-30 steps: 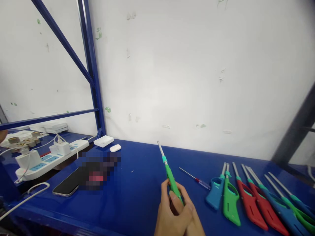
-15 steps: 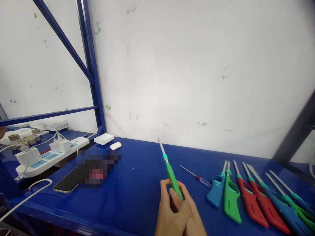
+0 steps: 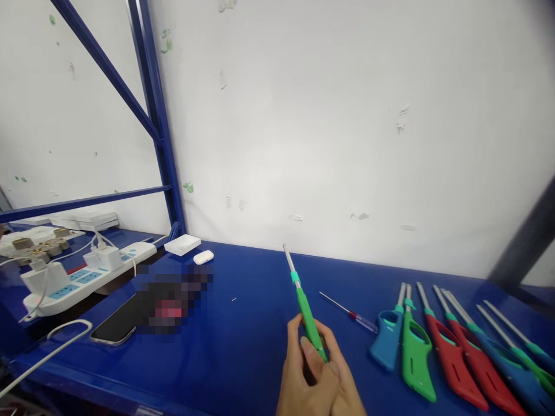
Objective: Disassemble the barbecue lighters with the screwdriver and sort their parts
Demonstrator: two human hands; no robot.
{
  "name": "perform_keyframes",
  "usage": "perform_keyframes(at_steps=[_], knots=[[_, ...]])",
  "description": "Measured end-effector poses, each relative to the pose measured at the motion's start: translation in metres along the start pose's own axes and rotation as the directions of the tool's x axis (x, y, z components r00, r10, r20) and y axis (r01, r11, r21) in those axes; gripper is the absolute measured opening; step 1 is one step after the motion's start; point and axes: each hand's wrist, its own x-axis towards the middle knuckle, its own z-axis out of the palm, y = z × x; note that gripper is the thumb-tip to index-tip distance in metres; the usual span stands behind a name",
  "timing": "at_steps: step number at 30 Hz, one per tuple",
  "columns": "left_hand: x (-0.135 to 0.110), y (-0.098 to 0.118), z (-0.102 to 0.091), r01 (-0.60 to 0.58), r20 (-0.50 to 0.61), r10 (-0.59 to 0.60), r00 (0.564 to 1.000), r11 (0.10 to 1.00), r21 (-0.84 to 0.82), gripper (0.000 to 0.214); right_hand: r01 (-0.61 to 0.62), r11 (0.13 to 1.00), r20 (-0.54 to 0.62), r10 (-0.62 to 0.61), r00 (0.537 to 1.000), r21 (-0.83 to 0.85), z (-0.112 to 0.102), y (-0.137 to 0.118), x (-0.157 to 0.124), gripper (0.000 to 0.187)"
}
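Note:
Both of my hands are wrapped together around a green long-nosed lighter [image 3: 306,312] at the bottom centre, above the blue bench top [image 3: 243,335]. My left hand [image 3: 303,375] has its thumb and fingers curled on the handle. My right hand [image 3: 342,375] closes on it from the right side. The lighter's metal nozzle points up and away toward the white wall. A small screwdriver with a red and clear handle [image 3: 349,313] lies just right of my hands.
A row of several lighters lies at the right: blue [image 3: 387,341], green [image 3: 414,352], red [image 3: 451,352] and more. At the left are a phone [image 3: 115,326], a white power strip [image 3: 82,274] with chargers and cables, a small white box [image 3: 182,245] and a white earbud case [image 3: 203,257]. A blue rack post [image 3: 158,127] stands behind.
The view has drifted slightly; my hands and the green lighter have shifted a little right and down in the picture. The grip is unchanged.

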Motion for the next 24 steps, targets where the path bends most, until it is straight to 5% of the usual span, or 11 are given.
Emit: perform_keyframes(at_steps=[16,24], knots=[[-0.001,-0.008,0.0,0.154,-0.104,-0.152,0.983,0.988,0.003,0.078,0.007,0.999,0.054,-0.009,0.998,0.032,0.0,0.001,0.002,0.059],[-0.006,0.005,-0.001,0.008,-0.001,-0.008,1.0,1.0,0.001,0.07,0.012,1.0,0.091,-0.014,0.996,0.017,-0.003,-0.012,-0.001,0.062]])
